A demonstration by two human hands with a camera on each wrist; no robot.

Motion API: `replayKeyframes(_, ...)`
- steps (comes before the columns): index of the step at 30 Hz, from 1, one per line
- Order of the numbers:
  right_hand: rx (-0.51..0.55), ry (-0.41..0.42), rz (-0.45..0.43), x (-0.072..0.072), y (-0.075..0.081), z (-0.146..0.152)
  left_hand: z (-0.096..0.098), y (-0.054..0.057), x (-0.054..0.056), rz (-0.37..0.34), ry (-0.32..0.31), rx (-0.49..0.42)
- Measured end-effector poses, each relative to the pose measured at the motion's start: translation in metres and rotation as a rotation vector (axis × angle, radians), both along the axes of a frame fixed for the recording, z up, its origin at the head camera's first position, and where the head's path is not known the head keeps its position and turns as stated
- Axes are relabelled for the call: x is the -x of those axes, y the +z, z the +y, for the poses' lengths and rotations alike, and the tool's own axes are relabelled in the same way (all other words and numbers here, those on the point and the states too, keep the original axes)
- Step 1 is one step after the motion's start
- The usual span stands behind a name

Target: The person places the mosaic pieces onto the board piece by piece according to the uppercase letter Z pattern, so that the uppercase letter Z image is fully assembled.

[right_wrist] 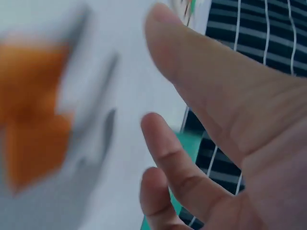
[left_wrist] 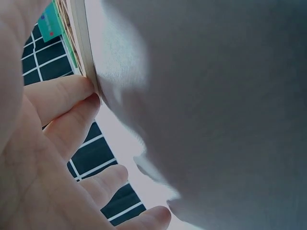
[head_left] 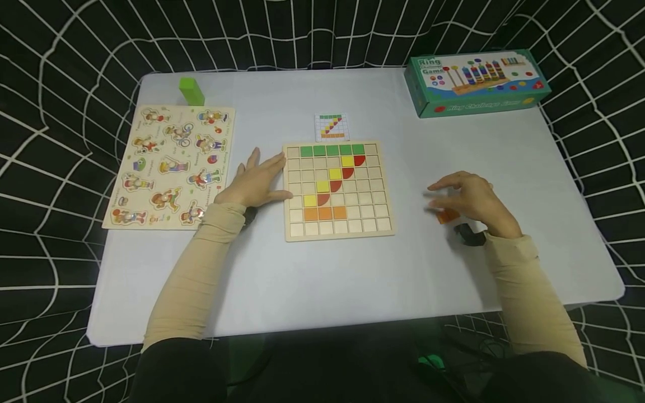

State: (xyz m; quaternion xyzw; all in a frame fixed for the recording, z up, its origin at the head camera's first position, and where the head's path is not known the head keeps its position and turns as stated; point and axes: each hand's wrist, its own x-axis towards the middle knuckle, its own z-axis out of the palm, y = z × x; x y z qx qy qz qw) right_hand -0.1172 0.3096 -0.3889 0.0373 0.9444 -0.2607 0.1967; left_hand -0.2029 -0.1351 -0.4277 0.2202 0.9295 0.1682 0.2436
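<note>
A wooden grid board [head_left: 340, 237] lies mid-table, bearing a row of green squares [head_left: 332, 150], a diagonal of yellow squares [head_left: 322, 186] beside red curved pieces [head_left: 335, 186], and three orange squares [head_left: 325, 213] low down. My left hand [head_left: 252, 183] touches the board's left edge with spread, fairly straight fingers; the left wrist view shows fingertips [left_wrist: 86, 86] against the rim. Well right of the board, my right hand [head_left: 471, 198] hovers over loose orange squares [head_left: 447, 216], its fingers apart and holding nothing. Those orange squares [right_wrist: 36, 153] look blurred in the right wrist view.
A small pattern card [head_left: 332, 127] lies just behind the board. On the left is a wooden picture puzzle [head_left: 168, 168], with a green block [head_left: 192, 91] standing behind it. A green game box [head_left: 476, 84] occupies the back right. White netting surrounds the table [head_left: 332, 291].
</note>
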Motion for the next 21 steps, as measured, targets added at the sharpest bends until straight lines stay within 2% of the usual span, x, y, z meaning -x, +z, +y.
replayKeyframes(3, -0.021, -0.009, -0.079, -0.010, -0.001, 0.021, 0.000, 0.001, 0.000, 0.000, -0.002, 0.000)
replayKeyframes(6, -0.040, 0.008, -0.110, -0.018, -0.003, 0.036, 0.000, 0.001, 0.000, -0.003, -0.003, 0.001)
replayKeyframes(11, -0.029, 0.047, -0.083, -0.025, -0.009, 0.047, -0.001, 0.000, 0.002, 0.000, 0.002, 0.007)
replayKeyframes(15, -0.032, 0.046, -0.066, -0.025, -0.012, 0.049, -0.001, -0.001, 0.002, 0.000, 0.001, 0.015)
replayKeyframes(21, -0.037, 0.051, -0.069, -0.025, -0.008, 0.050, 0.000, 0.000, 0.001, -0.004, -0.002, 0.014)
